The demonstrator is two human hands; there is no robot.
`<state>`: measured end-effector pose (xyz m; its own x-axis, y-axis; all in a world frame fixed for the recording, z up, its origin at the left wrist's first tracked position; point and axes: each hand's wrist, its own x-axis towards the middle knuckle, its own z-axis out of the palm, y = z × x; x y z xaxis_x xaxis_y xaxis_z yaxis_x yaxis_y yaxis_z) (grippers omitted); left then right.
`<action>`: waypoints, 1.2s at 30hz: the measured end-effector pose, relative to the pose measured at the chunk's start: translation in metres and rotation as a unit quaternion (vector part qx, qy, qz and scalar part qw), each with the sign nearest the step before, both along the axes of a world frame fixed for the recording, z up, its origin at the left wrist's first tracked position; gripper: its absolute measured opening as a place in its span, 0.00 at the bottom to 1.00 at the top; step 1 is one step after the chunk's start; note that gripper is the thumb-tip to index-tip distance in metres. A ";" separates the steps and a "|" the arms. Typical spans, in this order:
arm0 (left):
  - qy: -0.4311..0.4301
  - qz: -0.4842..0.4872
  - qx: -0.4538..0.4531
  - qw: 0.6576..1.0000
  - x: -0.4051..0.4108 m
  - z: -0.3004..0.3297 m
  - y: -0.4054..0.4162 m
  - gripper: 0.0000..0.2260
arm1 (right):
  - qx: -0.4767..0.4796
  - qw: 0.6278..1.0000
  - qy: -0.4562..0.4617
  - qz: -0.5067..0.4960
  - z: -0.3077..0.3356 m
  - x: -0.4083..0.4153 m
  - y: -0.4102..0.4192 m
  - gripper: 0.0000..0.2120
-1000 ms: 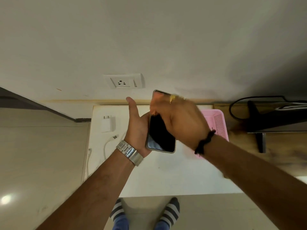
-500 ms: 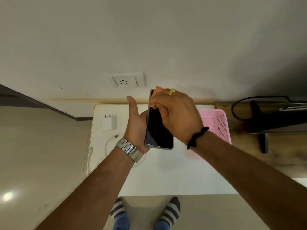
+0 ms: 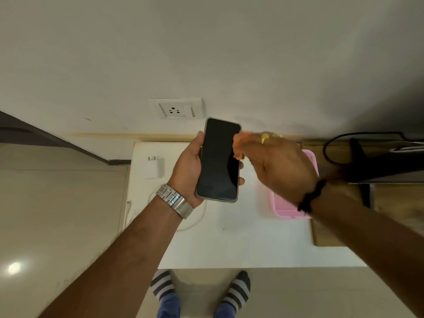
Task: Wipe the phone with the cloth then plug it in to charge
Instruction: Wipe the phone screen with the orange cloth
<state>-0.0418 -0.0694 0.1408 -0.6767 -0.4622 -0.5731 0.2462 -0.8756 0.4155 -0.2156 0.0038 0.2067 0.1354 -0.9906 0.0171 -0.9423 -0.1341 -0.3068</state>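
Since half a second ago your right hand (image 3: 280, 166) has slid off the phone (image 3: 219, 160) toward the pink basket (image 3: 288, 211), so nearly the whole dark screen now shows. Your left hand (image 3: 189, 173) holds the phone upright above the white surface (image 3: 229, 244), thumb along the phone's left edge and fingers (image 3: 241, 180) wrapped round the right edge, closed firmly on it. Your right hand sits just right of the phone, its fingers bunched on a small orange cloth (image 3: 238, 143) that overlaps the phone's upper right edge; motion blur hides how tight that pinch is. A gold ring (image 3: 265, 137) shows on that hand, a black band (image 3: 311, 196) on its wrist, and a metal watch (image 3: 175, 200) on your left wrist. Left of the phone, the white charger adapter (image 3: 154, 167) lies on the surface, with a white cable (image 3: 197, 222) looping below your left wrist. The wall socket (image 3: 177, 109) sits just above the phone's top.
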 end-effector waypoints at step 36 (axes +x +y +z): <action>-0.067 0.065 0.023 0.995 0.002 -0.021 0.006 0.31 | 0.039 0.995 -0.071 -0.052 -0.028 0.058 0.039 0.14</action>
